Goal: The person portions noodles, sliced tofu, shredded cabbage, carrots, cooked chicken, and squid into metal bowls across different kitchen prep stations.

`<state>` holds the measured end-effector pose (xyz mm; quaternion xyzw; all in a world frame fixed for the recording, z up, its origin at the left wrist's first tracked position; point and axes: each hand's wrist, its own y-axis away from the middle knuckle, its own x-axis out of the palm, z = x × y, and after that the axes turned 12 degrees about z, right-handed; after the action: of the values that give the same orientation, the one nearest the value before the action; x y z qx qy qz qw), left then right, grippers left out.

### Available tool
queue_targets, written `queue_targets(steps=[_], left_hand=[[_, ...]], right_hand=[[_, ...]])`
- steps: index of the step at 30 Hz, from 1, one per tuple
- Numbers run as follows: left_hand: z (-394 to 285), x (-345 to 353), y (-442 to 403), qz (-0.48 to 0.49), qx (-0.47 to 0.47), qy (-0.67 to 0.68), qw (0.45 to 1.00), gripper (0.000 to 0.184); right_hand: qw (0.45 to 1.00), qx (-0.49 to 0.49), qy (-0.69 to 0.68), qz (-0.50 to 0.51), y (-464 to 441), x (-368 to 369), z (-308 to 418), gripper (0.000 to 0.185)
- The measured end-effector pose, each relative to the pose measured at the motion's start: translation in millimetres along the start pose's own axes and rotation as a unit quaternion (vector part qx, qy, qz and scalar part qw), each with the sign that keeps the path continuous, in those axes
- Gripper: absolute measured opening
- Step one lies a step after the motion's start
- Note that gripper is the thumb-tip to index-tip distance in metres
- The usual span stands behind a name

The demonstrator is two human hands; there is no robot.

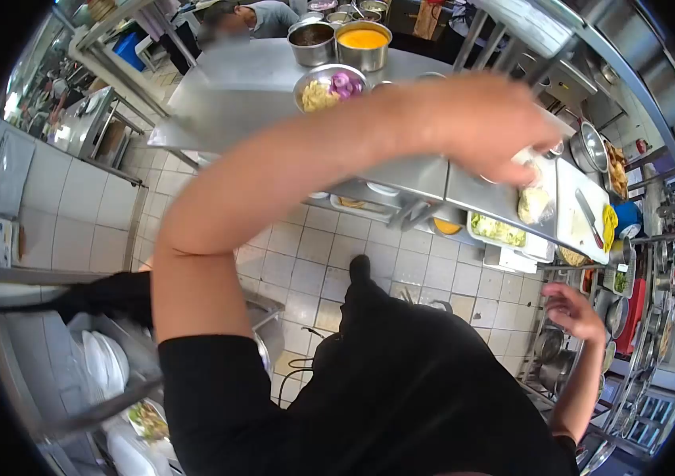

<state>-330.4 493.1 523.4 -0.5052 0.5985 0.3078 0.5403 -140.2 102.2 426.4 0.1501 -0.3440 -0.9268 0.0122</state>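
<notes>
- The steel counter [234, 119] is stretching from eleven round to three o'clock as I'm watching.
- A co-worker [270, 20] is leaning low beyond it at eleven o'clock.
- The white cutting board [571, 190] is lying at three o'clock, with a knife [586, 208] and a yellow cloth [609, 228] resting on it.
- Two steel pots are standing side by side at twelve o'clock: one [312, 54] is holding something dark, the other [363, 57] something orange.
- A tray of chopped greens [498, 230] is sitting below the counter top, toward three o'clock.
- A steel bowl [299, 94] is holding purple pieces and a pale yellow heap nearer the worker, at twelve o'clock.
- The left hand [529, 159] is reaching across to two o'clock, its fingertips bunching near something whitish; blur is keeping me from telling whether they are pinching it.
- The right hand [563, 305] is hovering past three o'clock, fingers loosely spreading and holding nothing.
- The pale wrapped lump [534, 206] is lying on the counter just under the left hand, beside the board.
</notes>
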Motion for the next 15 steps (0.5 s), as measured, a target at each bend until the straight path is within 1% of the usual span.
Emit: queue_targets(steps=[1, 2, 4, 6, 7, 8, 9, 10, 11, 12, 13, 14, 15], left_hand=[[19.8, 17.9, 5.5, 0.025, -0.019, 0.028, 0.999, 0.033], [40.4, 40.9, 12.8, 0.066, -0.012, 0.074, 0.995, 0.034], [73.7, 99.6, 31.0, 0.078, -0.042, 0.186, 0.979, 0.034], [108.8, 172.4, 61.6, 0.112, -0.138, 0.249, 0.952, 0.032], [127.3, 203.6, 88.6, 0.116, -0.192, 0.293, 0.93, 0.031], [136.3, 237.5, 118.9, 0.112, -0.247, 0.312, 0.911, 0.03], [154.6, 293.2, 158.0, 0.104, -0.238, 0.339, 0.904, 0.03], [167.6, 350.5, 206.6, 0.083, -0.274, 0.426, 0.858, 0.034], [157.4, 350.3, 247.8, 0.125, -0.341, 0.338, 0.868, 0.037], [158.5, 411.6, 316.8, 0.201, -0.309, 0.16, 0.916, 0.026], [135.9, 448.7, 385.4, 0.187, -0.469, 0.25, 0.826, 0.028], [113.2, 526.4, 467.4, 0.252, -0.592, 0.202, 0.739, 0.031], [70.1, 560.9, 519.7, 0.147, -0.74, 0.299, 0.584, 0.031]], right_hand=[[1.0, 0.006, 0.017, 0.015, -39.5, -8.6, 8.7, 0.046], [0.999, -0.021, 0.017, 0.032, -73.3, -8.1, 23.1, 0.046], [0.995, -0.04, -0.02, 0.086, -117.0, 6.4, 33.1, 0.046], [0.986, -0.074, -0.064, 0.134, -163.7, 2.0, 31.7, 0.047], [0.985, -0.062, -0.058, 0.15, -188.1, 1.2, 39.0, 0.046], [0.989, -0.057, -0.02, 0.138, -206.1, 3.5, 46.1, 0.044], [0.991, -0.043, -0.002, 0.13, -222.2, 1.8, 43.2, 0.041], [0.99, -0.034, -0.038, 0.134, -239.5, 0.9, 39.8, 0.039], [0.987, -0.031, -0.07, 0.144, -253.7, -0.3, 34.5, 0.037], [0.987, -0.03, -0.071, 0.142, -262.9, -1.8, 26.4, 0.037], [0.988, -0.023, -0.046, 0.144, -278.1, -4.8, 22.0, 0.036], [0.989, -0.018, -0.02, 0.146, -292.5, -6.2, 22.1, 0.034], [0.987, -0.023, -0.017, 0.157, -302.1, -9.5, 26.3, 0.034]])
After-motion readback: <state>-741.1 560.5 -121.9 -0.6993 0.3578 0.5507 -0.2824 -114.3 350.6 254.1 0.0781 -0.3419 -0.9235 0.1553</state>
